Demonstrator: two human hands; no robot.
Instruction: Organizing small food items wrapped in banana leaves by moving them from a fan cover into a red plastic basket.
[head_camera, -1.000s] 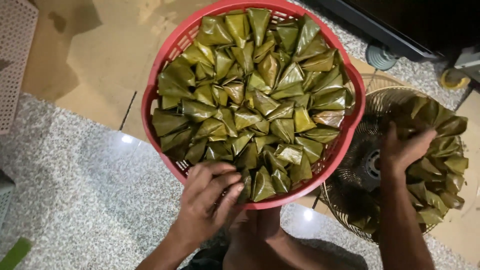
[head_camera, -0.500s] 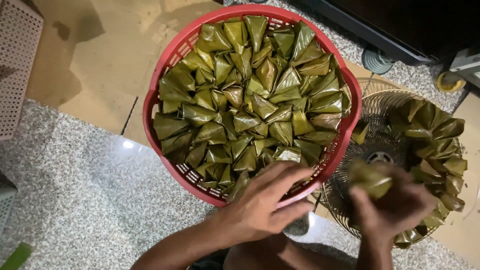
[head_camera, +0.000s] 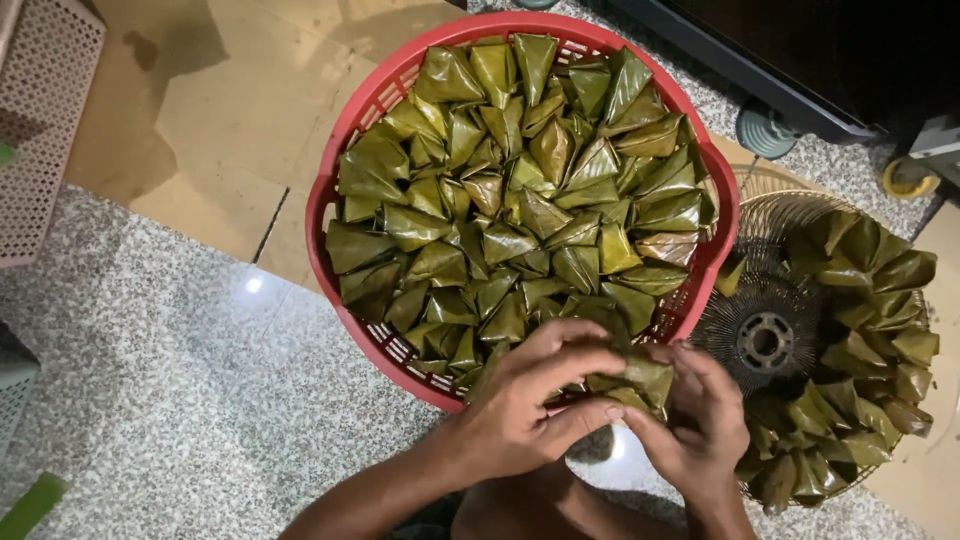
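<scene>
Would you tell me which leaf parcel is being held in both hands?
The parcel at the red basket's near rim; alone pinched between both hands, the rest lie untouched.

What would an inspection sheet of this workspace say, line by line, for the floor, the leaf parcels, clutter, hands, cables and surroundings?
Surface: speckled stone floor meeting tan tiles, with a glare spot.
Job's things: red plastic basket packed with pyramid-shaped leaf-wrapped parcels; round wire fan guard ringed with more parcels; one parcel held at the basket's near rim.
Clutter: green strip at lower left.
Hands: left hand and right hand both closed on the held parcel, fingers curled over it.
Cables: nothing seen.
Surroundings: pale perforated crate at left; dark cabinet edge and castor wheel at upper right.
</scene>
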